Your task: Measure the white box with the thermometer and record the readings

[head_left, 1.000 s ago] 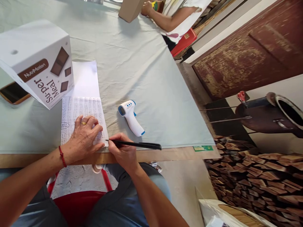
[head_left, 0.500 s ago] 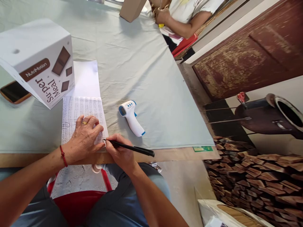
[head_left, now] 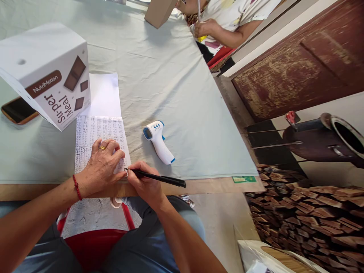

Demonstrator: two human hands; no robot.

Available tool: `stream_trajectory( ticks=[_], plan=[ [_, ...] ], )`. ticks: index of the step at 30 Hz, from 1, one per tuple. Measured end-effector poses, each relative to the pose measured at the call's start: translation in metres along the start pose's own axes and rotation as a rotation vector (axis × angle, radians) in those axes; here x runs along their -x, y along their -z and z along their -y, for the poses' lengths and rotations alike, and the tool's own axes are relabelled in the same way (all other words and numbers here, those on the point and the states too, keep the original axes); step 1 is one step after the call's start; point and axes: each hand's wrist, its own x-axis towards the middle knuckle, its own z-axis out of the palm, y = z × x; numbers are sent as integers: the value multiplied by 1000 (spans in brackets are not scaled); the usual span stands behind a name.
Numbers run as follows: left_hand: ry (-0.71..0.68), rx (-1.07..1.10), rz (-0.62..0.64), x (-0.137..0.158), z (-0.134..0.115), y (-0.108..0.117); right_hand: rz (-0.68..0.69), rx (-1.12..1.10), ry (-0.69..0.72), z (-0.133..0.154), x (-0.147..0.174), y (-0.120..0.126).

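A black pen [head_left: 162, 178] is pinched in my right hand [head_left: 146, 184], its tip at the lower right edge of a handwritten notebook page [head_left: 99, 129]. My left hand [head_left: 102, 165] lies on that page with its fingers bent and spread, holding nothing; a ring and a red bracelet show on it. Dense rows of writing cover the page, and one spot at its left is circled. The notebook's blank upper page [head_left: 105, 91] runs partly behind a white box. To the right of the notebook, a white and blue infrared thermometer [head_left: 158, 142] lies on the cloth.
The white NutriMotion box [head_left: 57, 76] stands at the left, with a phone [head_left: 18, 110] beside it. A brown carton [head_left: 159, 13] stands at the far edge, near another person's hand [head_left: 206, 28]. Stacked firewood [head_left: 307, 216] and a dark metal stove [head_left: 309, 138] are off to the right.
The other person's hand and arm have shifted slightly right and down, and a thin light stick now shows in that hand. My hands and the pen have barely moved.
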Motion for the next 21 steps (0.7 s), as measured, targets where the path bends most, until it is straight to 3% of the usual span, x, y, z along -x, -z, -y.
stream_trajectory(
  ticks=[5,21],
  plan=[
    [5,1,14,-1,-1,1,-47,-36,0,0,0,-1],
    [5,10,8,0,-1,1,-15,-8,-16,1,1,1]
  ],
)
